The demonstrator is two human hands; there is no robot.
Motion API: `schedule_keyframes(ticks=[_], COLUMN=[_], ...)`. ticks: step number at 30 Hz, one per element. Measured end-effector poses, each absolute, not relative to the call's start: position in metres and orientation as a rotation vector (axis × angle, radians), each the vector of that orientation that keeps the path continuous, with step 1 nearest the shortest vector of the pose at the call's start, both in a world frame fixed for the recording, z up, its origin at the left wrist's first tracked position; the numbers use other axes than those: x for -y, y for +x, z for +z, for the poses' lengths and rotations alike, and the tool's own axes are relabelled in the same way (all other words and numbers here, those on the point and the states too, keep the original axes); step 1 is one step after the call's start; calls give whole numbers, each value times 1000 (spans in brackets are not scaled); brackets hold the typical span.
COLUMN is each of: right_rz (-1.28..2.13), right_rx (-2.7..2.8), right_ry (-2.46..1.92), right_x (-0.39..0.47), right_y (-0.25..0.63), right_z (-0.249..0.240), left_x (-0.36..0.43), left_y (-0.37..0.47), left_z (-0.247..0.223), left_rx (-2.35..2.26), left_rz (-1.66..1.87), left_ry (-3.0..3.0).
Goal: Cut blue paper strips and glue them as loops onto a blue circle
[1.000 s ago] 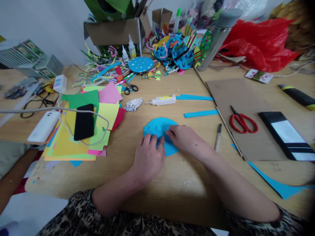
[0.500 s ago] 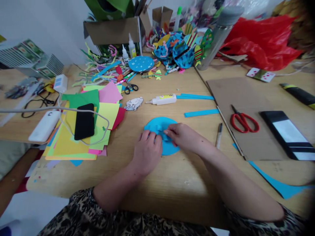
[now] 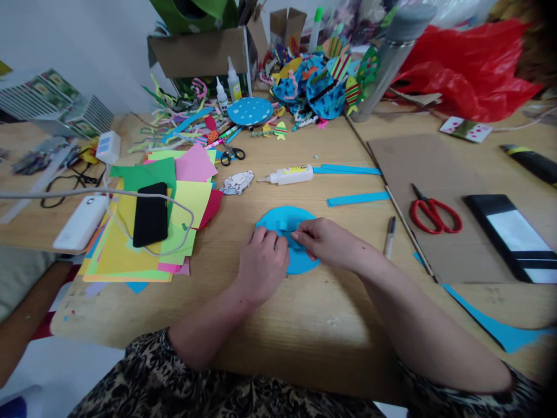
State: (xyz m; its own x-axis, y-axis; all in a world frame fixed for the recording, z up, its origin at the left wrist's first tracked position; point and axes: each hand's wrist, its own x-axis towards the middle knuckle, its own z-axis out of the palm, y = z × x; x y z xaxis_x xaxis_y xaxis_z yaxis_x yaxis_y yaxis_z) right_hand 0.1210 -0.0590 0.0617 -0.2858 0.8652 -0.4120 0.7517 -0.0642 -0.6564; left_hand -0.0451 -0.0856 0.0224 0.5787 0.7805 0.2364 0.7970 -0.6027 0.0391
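Note:
A round blue paper disc [image 3: 300,266] lies flat on the table under both hands. My left hand [image 3: 264,261] has its fingers curled over the disc's left part and presses it down; its thumb is hidden. From the right, my right hand [image 3: 324,241] pinches a short blue paper strip [image 3: 282,225] that stands up in a curl near the disc's middle. Its far end is partly covered by my fingers. Beyond the disc lie a glue bottle [image 3: 291,174] and a fish-shaped paper cut-out [image 3: 237,182].
Blue paper strips [image 3: 359,199], a pen [image 3: 390,237] and red-handled scissors [image 3: 435,216] on cardboard [image 3: 461,255] are to the right. Coloured paper [image 3: 113,255] under a phone [image 3: 150,215] is stacked left. Crafts and a flask [image 3: 387,64] stand behind. Someone's arm [image 3: 26,313] shows far left.
Both hands stay at the disc with almost the same grip. The whole view shifts very slightly, and the blue strip's curl shows a little more clearly between the fingers.

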Motion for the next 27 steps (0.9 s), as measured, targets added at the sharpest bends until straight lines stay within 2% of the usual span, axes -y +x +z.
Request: schedule_keyframes(ticks=[10, 27], right_rz=[805, 732], right_rx=[2361, 2437], right_ry=[-1932, -2054], right_x=[57, 60], right_y=[134, 122], right_z=[52, 55], left_x=[86, 104], left_y=[-46, -50], left_z=[19, 28], left_rx=[1313, 1376], left_rz=[-304, -230], left_ry=[-2726, -2808])
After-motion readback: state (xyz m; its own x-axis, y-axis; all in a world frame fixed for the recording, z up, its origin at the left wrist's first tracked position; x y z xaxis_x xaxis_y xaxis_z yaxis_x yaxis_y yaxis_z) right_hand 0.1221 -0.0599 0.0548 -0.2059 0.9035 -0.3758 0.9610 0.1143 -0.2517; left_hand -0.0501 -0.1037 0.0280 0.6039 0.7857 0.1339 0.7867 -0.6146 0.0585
